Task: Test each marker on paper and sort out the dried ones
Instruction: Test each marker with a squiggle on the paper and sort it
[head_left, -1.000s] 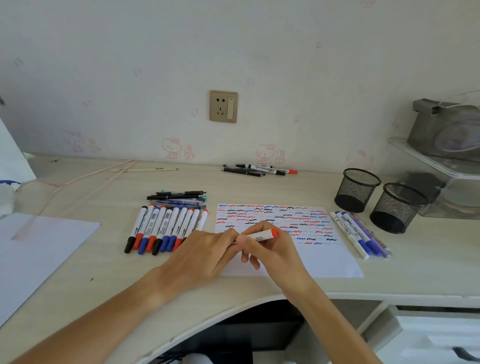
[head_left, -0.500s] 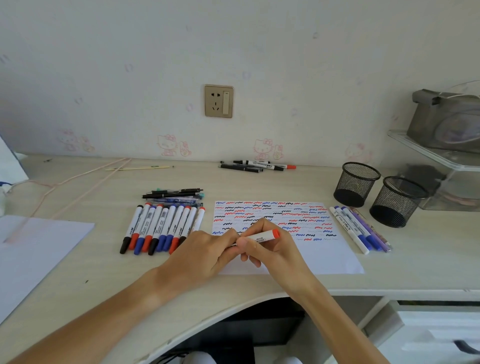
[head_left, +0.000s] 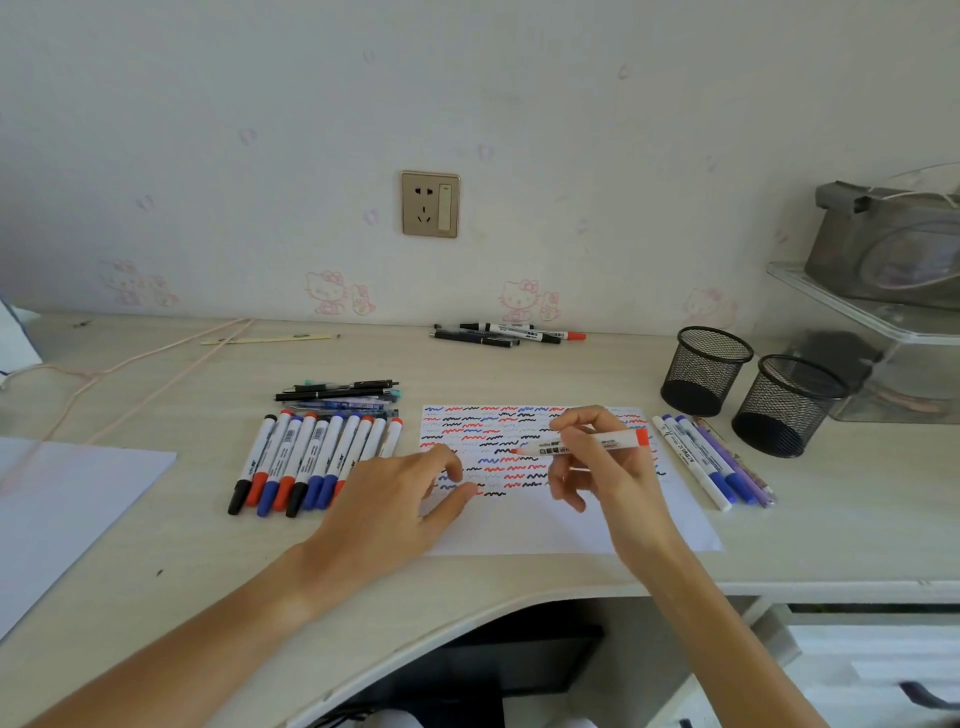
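Head view: one view only.
Right hand (head_left: 602, 467): grip clamped on the uncapped red marker (head_left: 587, 442), tip just above the paper (head_left: 571, 525).
Left hand (head_left: 395, 499): fingers curled; whether they hold the cap, I cannot tell.
Untested row (head_left: 311, 462): on the tabletop (head_left: 156, 519), left of the paper.
Advice: steady the sheet, draw one light squiggle in the bare strip.

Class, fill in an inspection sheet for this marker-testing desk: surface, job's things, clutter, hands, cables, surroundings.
Surface: pale wooden desk.
Job's things: test paper covered in squiggles; marker row at its left; blue and purple pens at its right; red marker, uncapped.
Clutter: two mesh cups; blank sheet.
Hands: right hand holds the red marker; left hand rests on paper.
Cables: pink cord.
Surroundings: wall socket.
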